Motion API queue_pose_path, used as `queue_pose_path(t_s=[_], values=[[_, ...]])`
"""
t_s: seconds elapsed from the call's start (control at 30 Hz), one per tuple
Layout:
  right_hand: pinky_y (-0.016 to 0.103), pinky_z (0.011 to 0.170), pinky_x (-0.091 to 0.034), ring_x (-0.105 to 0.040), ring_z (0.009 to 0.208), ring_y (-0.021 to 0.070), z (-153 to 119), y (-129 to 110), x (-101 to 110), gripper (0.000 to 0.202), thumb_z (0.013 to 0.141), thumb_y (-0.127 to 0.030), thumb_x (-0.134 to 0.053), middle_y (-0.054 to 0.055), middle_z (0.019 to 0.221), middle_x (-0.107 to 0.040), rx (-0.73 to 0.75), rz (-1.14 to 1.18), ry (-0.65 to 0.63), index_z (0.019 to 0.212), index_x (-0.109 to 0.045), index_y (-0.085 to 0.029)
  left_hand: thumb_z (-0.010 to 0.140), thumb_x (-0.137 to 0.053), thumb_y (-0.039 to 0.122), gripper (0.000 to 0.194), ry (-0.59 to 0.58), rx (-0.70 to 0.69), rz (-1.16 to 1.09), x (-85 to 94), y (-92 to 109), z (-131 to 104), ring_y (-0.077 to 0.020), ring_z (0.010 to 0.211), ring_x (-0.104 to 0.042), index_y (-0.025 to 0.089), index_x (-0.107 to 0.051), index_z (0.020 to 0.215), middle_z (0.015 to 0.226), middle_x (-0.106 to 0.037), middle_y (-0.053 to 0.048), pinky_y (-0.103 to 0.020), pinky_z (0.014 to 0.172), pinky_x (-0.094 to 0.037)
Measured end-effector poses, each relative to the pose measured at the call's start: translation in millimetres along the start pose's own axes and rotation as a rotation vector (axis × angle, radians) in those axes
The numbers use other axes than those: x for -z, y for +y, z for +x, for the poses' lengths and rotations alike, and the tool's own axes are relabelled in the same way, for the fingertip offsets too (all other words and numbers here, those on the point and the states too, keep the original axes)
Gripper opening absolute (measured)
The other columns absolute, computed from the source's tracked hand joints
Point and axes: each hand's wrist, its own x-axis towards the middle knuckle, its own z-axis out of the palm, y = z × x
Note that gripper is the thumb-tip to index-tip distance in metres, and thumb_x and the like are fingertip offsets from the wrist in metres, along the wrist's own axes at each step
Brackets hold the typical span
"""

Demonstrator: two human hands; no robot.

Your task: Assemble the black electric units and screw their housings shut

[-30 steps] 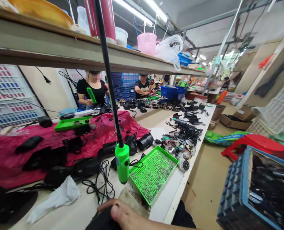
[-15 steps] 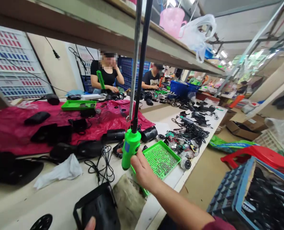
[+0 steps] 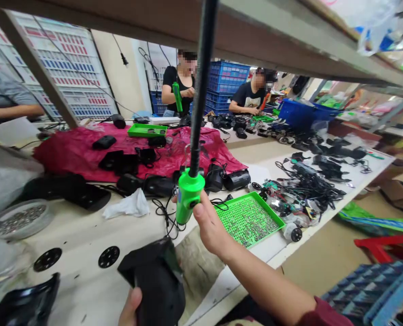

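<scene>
My right hand (image 3: 212, 222) is wrapped round a green electric screwdriver (image 3: 189, 194) that hangs from a black cable. The thumb lies near the button on its side. Lower down, my left hand (image 3: 131, 304) grips a black plastic housing (image 3: 158, 283), its thumb on the near side and the other fingers hidden. The housing is tilted over a grey cloth-like pad (image 3: 199, 265). Right of the screwdriver lies a green tray (image 3: 252, 217) with many small screws. Two black slotted discs (image 3: 109, 256) lie on the table to the left.
A bowl of small metal parts (image 3: 21, 219) and a curved black shell (image 3: 22, 303) stand at left. Wires and parts (image 3: 299, 194) pile up along the right side. A shelf beam (image 3: 272, 50) crosses overhead. Two co-workers (image 3: 179, 88) sit across the table; another person's arm shows far left.
The view has swung left, bringing the bowl and curved shell into sight. The black housing has turned in my left hand. My right hand still holds the screwdriver.
</scene>
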Motion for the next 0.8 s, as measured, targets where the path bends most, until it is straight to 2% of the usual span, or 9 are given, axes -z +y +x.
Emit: queue_pose_path(t_s=[0.07, 0.1, 0.23, 0.33, 0.43, 0.57, 0.67, 0.73, 0.8], values=[[0.04, 0.097, -0.041, -0.053, 0.111, 0.0249, -2, 1, -5, 0.064, 0.093, -0.069, -0.038, 0.008, 0.12, -0.057, -0.008, 0.006, -0.001, 0.136, -0.045, -0.023, 0.04, -0.088, 0.055, 0.08, 0.091, 0.071, -0.078, -11.5, 1, 0, -0.0419, 0.108, -0.065, 0.019, -0.07, 0.109, 0.082, -0.078, -0.009, -0.053, 0.093, -0.052], [0.039, 0.094, -0.043, -0.054, 0.108, 0.0246, -3, 2, -8, 0.063, 0.092, -0.069, -0.039, 0.007, 0.117, -0.058, -0.013, 0.016, 0.012, 0.134, -0.046, -0.023, 0.04, -0.09, 0.05, 0.079, 0.111, 0.058, -0.088, -16.5, 1, 0, -0.0408, 0.105, -0.066, 0.018, -0.068, 0.108, 0.08, -0.078, -0.008, -0.052, 0.092, -0.053], [0.035, 0.078, -0.046, -0.058, 0.093, 0.0224, -1, 8, -8, 0.061, 0.087, -0.07, -0.047, 0.005, 0.1, -0.062, -0.062, 0.094, 0.142, 0.12, -0.055, -0.019, 0.052, -0.087, 0.049, 0.072, 0.121, -0.021, -0.099, -29.2, -2, -2, -0.0371, 0.104, -0.067, 0.017, -0.06, 0.109, 0.091, -0.077, -0.01, -0.048, 0.088, -0.055], [0.032, 0.063, -0.046, -0.06, 0.077, 0.0205, 0, 10, 1, 0.06, 0.088, -0.07, -0.038, 0.004, 0.081, -0.06, -0.084, 0.18, 0.221, 0.11, -0.059, -0.018, 0.055, -0.086, 0.046, 0.075, 0.107, -0.036, -0.09, -32.5, -3, -5, -0.0361, 0.105, -0.067, 0.015, -0.057, 0.117, 0.097, -0.076, -0.013, -0.046, 0.086, -0.056], [0.031, 0.057, -0.044, -0.058, 0.067, 0.0187, -3, 9, 13, 0.059, 0.091, -0.068, -0.029, 0.002, 0.07, -0.056, -0.073, 0.2, 0.271, 0.105, -0.06, -0.019, 0.056, -0.086, 0.042, 0.074, 0.09, -0.008, -0.082, -32.4, 0, -6, -0.0353, 0.106, -0.067, 0.013, -0.058, 0.117, 0.095, -0.076, -0.013, -0.044, 0.084, -0.056], [0.033, 0.059, -0.044, -0.059, 0.068, 0.0193, -11, 9, 23, 0.063, 0.09, -0.073, -0.027, 0.002, 0.07, -0.055, -0.044, 0.087, 0.275, 0.109, -0.057, -0.021, 0.058, -0.084, 0.038, 0.065, 0.081, 0.031, -0.084, -30.2, 3, -4, -0.034, 0.104, -0.067, 0.015, -0.062, 0.114, 0.09, -0.077, -0.009, -0.043, 0.082, -0.057], [0.036, 0.07, -0.048, -0.06, 0.081, 0.022, -18, 8, 27, 0.064, 0.081, -0.077, -0.048, 0.004, 0.085, -0.06, -0.023, -0.067, 0.264, 0.112, -0.054, -0.022, 0.058, -0.084, 0.039, 0.065, 0.092, 0.037, -0.094, -28.4, 3, -2, -0.033, 0.102, -0.068, 0.017, -0.061, 0.115, 0.089, -0.077, -0.007, -0.042, 0.081, -0.058], [0.04, 0.079, -0.048, -0.059, 0.085, 0.0221, -22, 4, 28, 0.053, 0.077, -0.066, -0.065, 0.004, 0.091, -0.06, -0.038, -0.143, 0.245, 0.106, -0.054, -0.023, 0.051, -0.088, 0.04, 0.074, 0.091, 0.056, -0.097, -27.3, 3, -1, -0.0352, 0.098, -0.069, 0.016, -0.06, 0.115, 0.09, -0.077, -0.008, -0.045, 0.08, -0.058], [0.042, 0.083, -0.048, -0.059, 0.085, 0.0213, -25, -2, 27, 0.039, 0.078, -0.051, -0.072, 0.003, 0.09, -0.061, -0.059, -0.132, 0.2, 0.1, -0.055, -0.023, 0.045, -0.09, 0.04, 0.082, 0.091, 0.069, -0.092, -27.0, 3, -1, -0.0371, 0.093, -0.07, 0.015, -0.06, 0.116, 0.09, -0.077, -0.009, -0.048, 0.079, -0.058]])
